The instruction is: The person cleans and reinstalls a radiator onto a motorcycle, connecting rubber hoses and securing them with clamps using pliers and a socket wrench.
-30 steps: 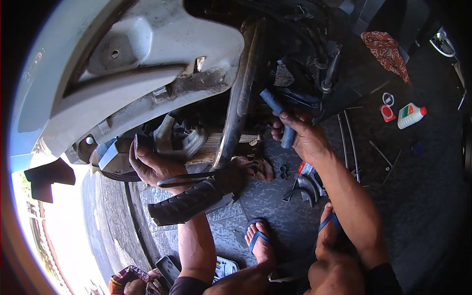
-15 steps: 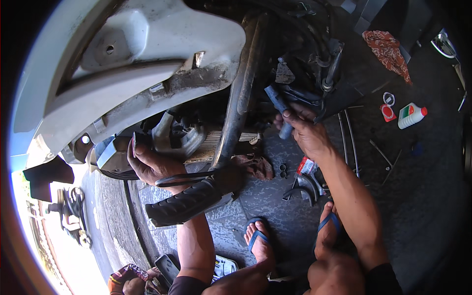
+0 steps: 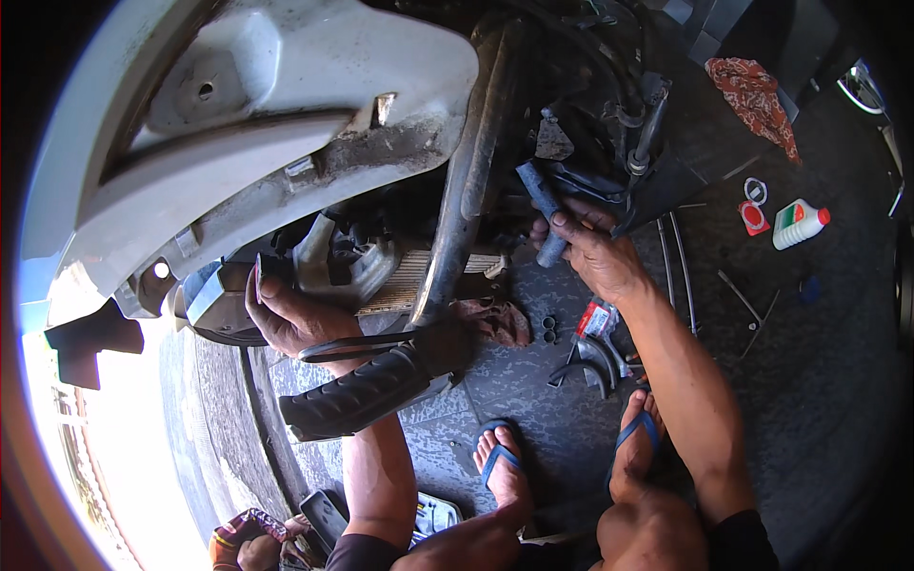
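My right hand is closed around a short blue-grey tube, which is tilted and sticks out at both ends of my grip. Dark hoses and frame parts of a motorcycle lie just beyond it. On the left, my left hand reaches behind a black rubber footrest, under the motorcycle's white body panel. Its thumb and fingers are bent round a thin, dark, reddish-edged piece whose kind I cannot make out. Between my hands runs a worn metal frame tube.
A dirty cloth lies below the frame tube. Curved black parts and a red-and-white packet are near my right foot. Farther right are a white bottle with a red cap, thin metal rods and a patterned red cloth.
The blue-grey tube has turned slightly in my right hand, and that hand has shifted a little. My left hand stays almost where it was.
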Motion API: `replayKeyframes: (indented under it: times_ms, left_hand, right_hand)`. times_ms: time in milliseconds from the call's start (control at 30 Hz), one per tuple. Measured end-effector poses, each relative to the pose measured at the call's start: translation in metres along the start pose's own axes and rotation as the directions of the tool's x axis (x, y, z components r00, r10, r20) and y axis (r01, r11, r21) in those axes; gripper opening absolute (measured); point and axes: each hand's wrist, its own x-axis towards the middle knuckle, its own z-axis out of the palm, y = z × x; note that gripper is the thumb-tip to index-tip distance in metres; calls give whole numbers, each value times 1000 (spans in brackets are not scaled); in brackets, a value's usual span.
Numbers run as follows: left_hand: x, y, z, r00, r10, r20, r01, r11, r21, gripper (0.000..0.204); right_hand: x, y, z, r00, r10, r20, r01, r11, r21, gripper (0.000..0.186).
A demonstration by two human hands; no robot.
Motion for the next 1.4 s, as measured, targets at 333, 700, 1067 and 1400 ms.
replayKeyframes:
  times_ms: [333, 700, 1067, 1400]
  left_hand:
    - [1, -11, -1, 998, 51, -20, -52, 998, -24, 55]
    - [3, -11, -6, 997, 76, 11, -76, 996, 47, 57]
    - [1, -4, -4, 999, 28, 16, -28, 1000, -5, 57]
    - [0, 1, -2, 999, 33, 29, -33, 999, 25, 58]
  right_hand:
    - [-2, -4, 5, 1000, 11, -19, -11, 1000, -21, 35]
    - [-15, -11, 22, 989, -116, -87, 80, 938, -338, 26]
    - [-13, -14, 27, 988, -128, -82, 99, 952, -291, 28]
    - [-32, -24, 22, 987, -67, -143, -16, 857, -515, 41]
